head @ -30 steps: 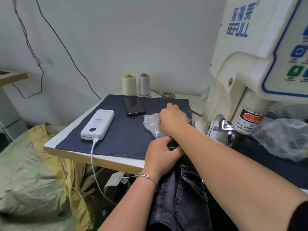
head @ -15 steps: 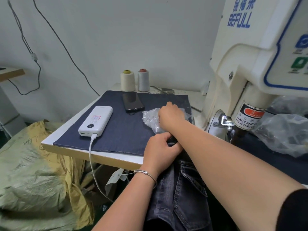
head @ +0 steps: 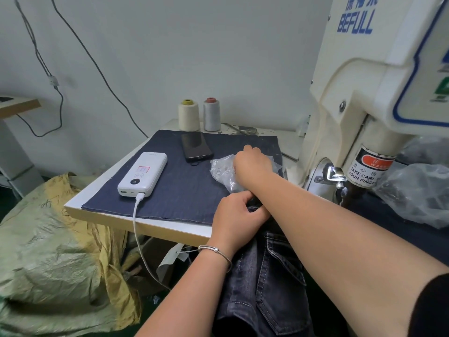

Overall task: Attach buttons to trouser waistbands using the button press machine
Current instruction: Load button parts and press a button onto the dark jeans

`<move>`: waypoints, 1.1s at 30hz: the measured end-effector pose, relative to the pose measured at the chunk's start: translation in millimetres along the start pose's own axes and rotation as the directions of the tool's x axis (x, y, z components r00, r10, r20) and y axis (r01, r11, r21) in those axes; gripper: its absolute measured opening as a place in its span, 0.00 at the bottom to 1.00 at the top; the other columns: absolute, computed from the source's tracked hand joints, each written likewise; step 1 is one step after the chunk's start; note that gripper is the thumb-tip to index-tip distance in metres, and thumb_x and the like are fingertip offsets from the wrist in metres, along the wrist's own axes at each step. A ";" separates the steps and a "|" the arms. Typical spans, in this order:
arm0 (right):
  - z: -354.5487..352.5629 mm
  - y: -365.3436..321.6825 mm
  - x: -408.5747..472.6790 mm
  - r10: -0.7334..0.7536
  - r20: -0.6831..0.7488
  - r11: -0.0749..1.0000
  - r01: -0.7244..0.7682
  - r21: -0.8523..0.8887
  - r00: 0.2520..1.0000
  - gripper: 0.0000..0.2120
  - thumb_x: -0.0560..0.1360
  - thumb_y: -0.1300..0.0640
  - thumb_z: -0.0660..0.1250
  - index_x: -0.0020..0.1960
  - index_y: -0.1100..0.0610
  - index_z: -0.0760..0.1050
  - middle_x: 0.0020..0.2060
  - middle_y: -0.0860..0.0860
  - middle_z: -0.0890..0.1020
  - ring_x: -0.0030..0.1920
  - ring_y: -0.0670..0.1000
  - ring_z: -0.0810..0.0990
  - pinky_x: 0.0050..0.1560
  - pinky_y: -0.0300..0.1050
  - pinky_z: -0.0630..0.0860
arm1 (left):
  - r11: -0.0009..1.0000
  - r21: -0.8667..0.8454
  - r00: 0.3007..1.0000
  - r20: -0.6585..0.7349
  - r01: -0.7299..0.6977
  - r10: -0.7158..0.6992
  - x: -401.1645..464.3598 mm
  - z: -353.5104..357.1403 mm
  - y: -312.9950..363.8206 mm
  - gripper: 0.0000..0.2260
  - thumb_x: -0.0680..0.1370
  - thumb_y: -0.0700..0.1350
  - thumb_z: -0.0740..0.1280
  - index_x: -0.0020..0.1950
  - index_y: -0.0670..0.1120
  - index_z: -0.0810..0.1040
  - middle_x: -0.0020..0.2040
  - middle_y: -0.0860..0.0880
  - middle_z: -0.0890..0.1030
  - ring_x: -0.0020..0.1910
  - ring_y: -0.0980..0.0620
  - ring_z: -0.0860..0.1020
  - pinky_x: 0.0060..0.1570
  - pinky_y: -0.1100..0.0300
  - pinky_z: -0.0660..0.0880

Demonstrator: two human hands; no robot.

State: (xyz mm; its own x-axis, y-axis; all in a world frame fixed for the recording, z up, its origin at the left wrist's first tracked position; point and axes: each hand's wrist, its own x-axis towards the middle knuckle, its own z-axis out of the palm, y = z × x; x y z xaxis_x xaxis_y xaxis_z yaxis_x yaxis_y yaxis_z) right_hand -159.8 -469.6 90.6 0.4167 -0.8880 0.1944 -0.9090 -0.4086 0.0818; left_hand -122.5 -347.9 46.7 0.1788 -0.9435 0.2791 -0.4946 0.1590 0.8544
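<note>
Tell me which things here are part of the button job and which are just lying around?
In use: trousers, clear bag of buttons, press machine, left hand, right hand.
Lying about: power bank, phone, two thread cones, yellow sack.

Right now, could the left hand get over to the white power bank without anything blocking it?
Probably yes. The left hand grips the dark trousers at the table edge, and only flat blue cloth lies between it and the power bank. It would have to release the trousers first.
</note>
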 end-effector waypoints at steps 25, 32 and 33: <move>-1.5 2.2 -8.7 -0.018 -0.004 1.000 0.018 0.022 1.000 0.15 0.77 0.59 0.61 0.62 0.53 0.77 0.59 0.55 0.74 0.61 0.55 0.71 0.45 0.45 0.67 | 0.999 0.052 1.000 0.011 0.003 -0.004 -1.4 -0.8 2.5 0.18 0.68 0.57 0.67 0.40 0.41 0.82 0.35 0.43 0.83 0.41 0.41 0.80 0.42 0.44 0.77; 1.7 2.6 -8.4 0.018 0.000 0.999 -0.018 0.030 1.000 0.14 0.78 0.59 0.60 0.63 0.57 0.74 0.60 0.56 0.73 0.61 0.56 0.71 0.47 0.45 0.68 | 0.999 0.043 1.000 0.007 -0.007 0.007 -1.8 -1.3 3.5 0.19 0.67 0.57 0.67 0.40 0.41 0.82 0.36 0.42 0.82 0.41 0.41 0.80 0.42 0.44 0.77; 2.0 2.6 -8.3 0.026 -0.002 0.999 -0.026 0.033 1.000 0.14 0.78 0.59 0.60 0.63 0.58 0.74 0.60 0.56 0.73 0.62 0.56 0.71 0.47 0.45 0.67 | 0.999 0.040 1.000 0.002 -0.008 0.008 -1.8 -1.5 3.9 0.18 0.68 0.57 0.67 0.39 0.42 0.82 0.36 0.43 0.83 0.41 0.41 0.80 0.42 0.44 0.77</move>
State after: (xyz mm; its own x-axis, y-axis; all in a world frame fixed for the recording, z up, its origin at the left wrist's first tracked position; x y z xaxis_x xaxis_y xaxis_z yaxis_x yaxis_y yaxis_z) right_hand -165.7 -463.8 87.2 0.3931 -0.8978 0.1985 -0.9187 -0.3923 0.0448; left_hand -123.5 -345.1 50.3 0.1728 -0.9428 0.2850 -0.5301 0.1549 0.8337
